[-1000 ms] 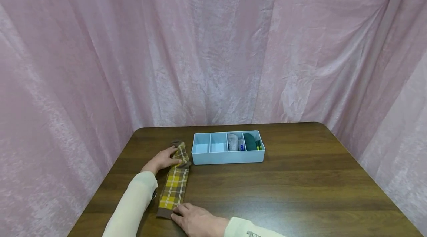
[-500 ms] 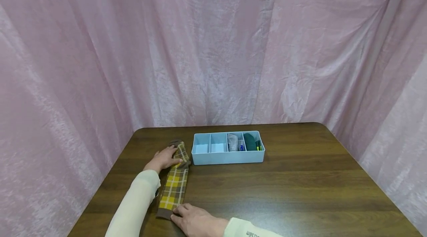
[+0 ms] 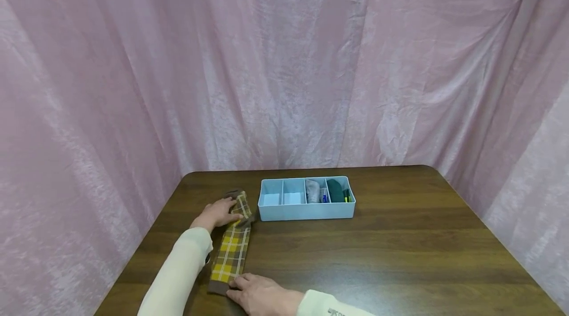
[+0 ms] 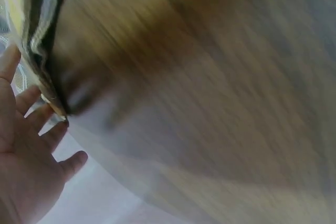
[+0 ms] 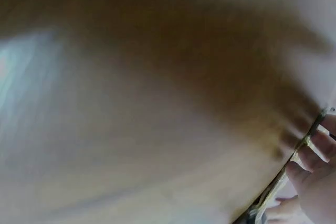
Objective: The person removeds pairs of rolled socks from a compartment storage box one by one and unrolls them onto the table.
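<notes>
A plaid sock [image 3: 231, 249] in yellow, brown and grey, with a plain brown cuff, lies lengthwise on the left part of the table. Near its toe end, my left hand [image 3: 218, 213] rests with fingers spread over the cloth. At the cuff, my right hand [image 3: 263, 294] lays its fingertips on the right edge. The left wrist view shows the left hand [image 4: 31, 156] with extended fingers against the sock's edge. In the right wrist view, the right hand's extended fingers [image 5: 310, 158] touch the edge of the fabric.
A light blue divided box [image 3: 306, 211] stands right of the sock's toe end. Its right compartments hold a grey rolled cloth [image 3: 312, 191], a dark green one [image 3: 335, 191] and small items. Pink curtains [image 3: 284, 69] hang behind the brown wooden table [image 3: 400, 242].
Both hands stay on the sock in nearly the same places. The head view has shifted a little, so the box and table appear slightly lower and farther right.
</notes>
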### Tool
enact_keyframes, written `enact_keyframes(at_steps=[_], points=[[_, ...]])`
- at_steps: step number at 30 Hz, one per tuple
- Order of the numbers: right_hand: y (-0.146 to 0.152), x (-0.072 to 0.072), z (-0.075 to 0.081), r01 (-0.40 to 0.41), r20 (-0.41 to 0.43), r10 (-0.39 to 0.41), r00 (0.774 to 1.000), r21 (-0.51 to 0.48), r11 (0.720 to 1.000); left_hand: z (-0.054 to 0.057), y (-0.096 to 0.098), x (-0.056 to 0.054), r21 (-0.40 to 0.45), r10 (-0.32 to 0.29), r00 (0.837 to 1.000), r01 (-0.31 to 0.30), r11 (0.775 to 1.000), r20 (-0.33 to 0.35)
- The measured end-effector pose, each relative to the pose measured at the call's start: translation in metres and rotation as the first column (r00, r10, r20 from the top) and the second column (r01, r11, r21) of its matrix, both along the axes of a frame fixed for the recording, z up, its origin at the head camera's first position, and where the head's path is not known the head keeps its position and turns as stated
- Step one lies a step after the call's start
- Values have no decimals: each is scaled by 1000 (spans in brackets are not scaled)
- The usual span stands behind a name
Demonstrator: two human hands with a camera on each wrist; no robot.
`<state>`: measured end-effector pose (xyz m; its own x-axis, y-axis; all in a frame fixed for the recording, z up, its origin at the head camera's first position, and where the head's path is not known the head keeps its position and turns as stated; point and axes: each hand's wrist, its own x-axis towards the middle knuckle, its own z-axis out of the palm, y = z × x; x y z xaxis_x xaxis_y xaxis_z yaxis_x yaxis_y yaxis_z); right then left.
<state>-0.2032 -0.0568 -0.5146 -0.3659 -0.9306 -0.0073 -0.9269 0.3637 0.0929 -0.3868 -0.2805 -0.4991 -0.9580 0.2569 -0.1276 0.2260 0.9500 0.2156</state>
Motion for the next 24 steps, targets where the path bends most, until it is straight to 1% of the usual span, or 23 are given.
enact_keyframes(at_steps=[3,6,8,11,13,18,21,24], points=[[1,-2,1,0,7,0,1000,-8,1000,3,-12,6,-21,56,998,-56,998,19],[3,-5,3,28,69,-27,997,-5,1000,5,-24,13,-30,112,993,-111,993,37],[4,-8,3,56,88,-55,995,1,998,6,-32,17,-39,141,989,-139,990,44],[8,-14,5,114,87,-114,990,8,993,6,-43,24,-58,182,982,-179,982,43],[11,-20,7,155,67,-155,986,0,988,6,-50,28,-72,211,977,-208,975,36],[22,-37,11,256,47,-254,966,-26,966,5,-62,38,-92,286,958,-283,955,24],[29,-47,12,315,60,-312,948,-36,948,4,-65,42,-110,317,948,-313,943,24],[33,-56,11,367,84,-362,928,-42,929,6,-67,49,-127,353,935,-347,929,25]])
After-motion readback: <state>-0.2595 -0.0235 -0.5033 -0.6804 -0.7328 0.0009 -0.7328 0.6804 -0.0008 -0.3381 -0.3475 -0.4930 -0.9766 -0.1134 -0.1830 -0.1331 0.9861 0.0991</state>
